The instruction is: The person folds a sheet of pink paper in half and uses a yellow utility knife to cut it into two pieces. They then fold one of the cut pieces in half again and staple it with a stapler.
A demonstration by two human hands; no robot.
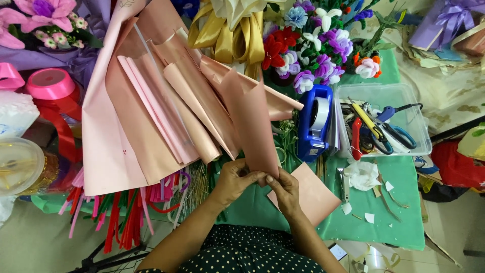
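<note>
My left hand (233,180) and my right hand (284,188) meet at the lower end of a dusty-pink paper sheet (251,121) folded into a cone shape. Both hands pinch its narrow bottom tip, fingers closed on the paper. The cone opens upward and away from me, over the green table cover (384,222). A flat pink paper square (316,194) lies on the cover just under my right hand. A large stack of pink and peach wrapping sheets (146,111) fans out to the left of the cone.
A blue tape dispenser (314,121) stands right of the cone. A clear plastic tray (399,93) holds scissors and tools. Artificial flowers (318,45) and gold ribbon (232,35) sit at the back. Pink ribbon rolls (49,83) and red and green pipe cleaners (126,212) lie left.
</note>
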